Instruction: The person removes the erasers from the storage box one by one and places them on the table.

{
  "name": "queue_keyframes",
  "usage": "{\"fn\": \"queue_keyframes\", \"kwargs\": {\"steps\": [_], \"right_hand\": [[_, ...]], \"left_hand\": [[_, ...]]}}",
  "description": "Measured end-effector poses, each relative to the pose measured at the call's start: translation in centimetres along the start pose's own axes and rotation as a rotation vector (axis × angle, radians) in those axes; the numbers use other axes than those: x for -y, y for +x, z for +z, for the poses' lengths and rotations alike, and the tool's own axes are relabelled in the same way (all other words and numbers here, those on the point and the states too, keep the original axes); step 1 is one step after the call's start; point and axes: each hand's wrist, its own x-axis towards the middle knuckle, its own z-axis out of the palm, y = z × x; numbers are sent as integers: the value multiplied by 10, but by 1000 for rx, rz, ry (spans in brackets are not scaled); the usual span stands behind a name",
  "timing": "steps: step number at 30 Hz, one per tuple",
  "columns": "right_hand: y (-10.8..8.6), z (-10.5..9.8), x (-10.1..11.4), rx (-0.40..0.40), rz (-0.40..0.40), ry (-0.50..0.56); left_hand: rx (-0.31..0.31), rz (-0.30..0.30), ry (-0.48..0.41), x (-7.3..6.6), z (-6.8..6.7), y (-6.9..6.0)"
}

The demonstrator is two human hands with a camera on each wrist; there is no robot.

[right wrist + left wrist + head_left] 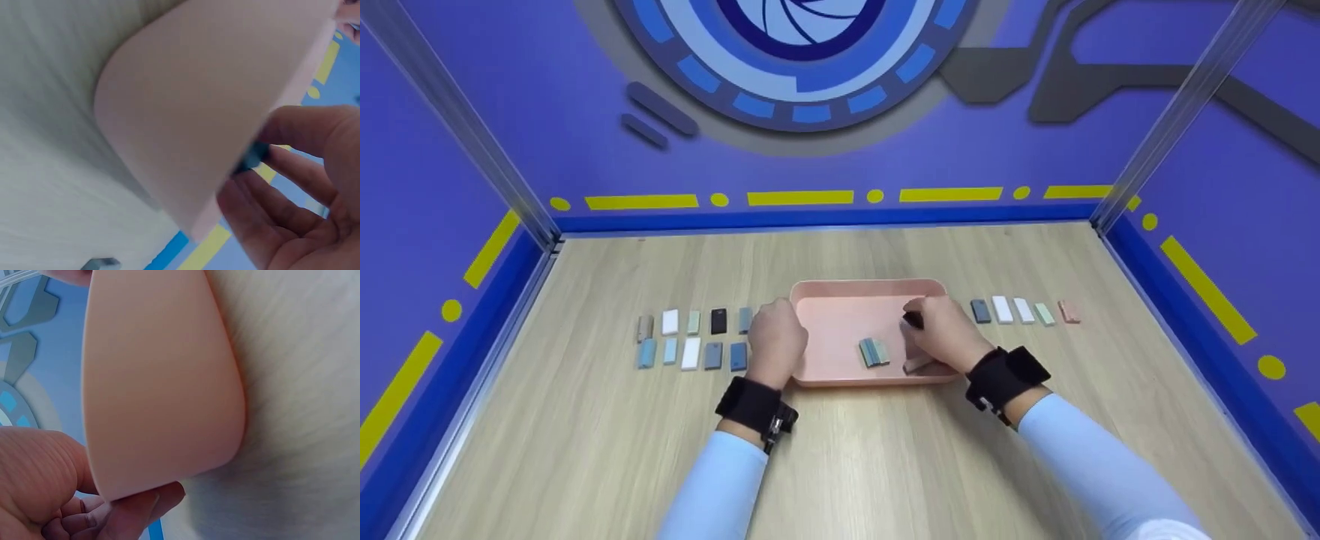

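A shallow pink tray [840, 380] sits in the middle of the table. My left hand [777, 336] grips its left end, with the thumb and fingers around the wall [163, 394] in the left wrist view. Over the tray's right part, my right hand [949, 330] pinches a small dark block [913, 320], partly hidden by the fingers; in the right wrist view this dark block [254, 156] shows between thumb and fingertips, behind the tray wall. Inside the tray lie teal and green blocks [874, 352] side by side and a brownish block [917, 364] near the front right.
Left of the tray, two rows of small blocks include a black one [718, 321], a white one [691, 354] and a blue one [738, 356]. A single row on the right runs from a dark grey block [980, 311] to a pink one [1069, 312]. Blue-purple panels [840, 169] enclose the table.
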Motion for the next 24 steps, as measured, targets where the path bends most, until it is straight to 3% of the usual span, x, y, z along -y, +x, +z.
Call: {"fn": "queue_keyframes", "kwargs": {"steps": [6,11,16,24], "right_hand": [[-6,-23,-13,-129,43,106],[-15,-44,-40,-224,81,88],[-31,-62,-86,-249,169,75],[-74,-78,-157,-223,368,29]], "left_hand": [[-11,4,-5,0,-1,0],[-6,3,-1,1,-1,0],[-9,-2,-2,1,0,1],[-10,14,14,-1,0,0]]}}
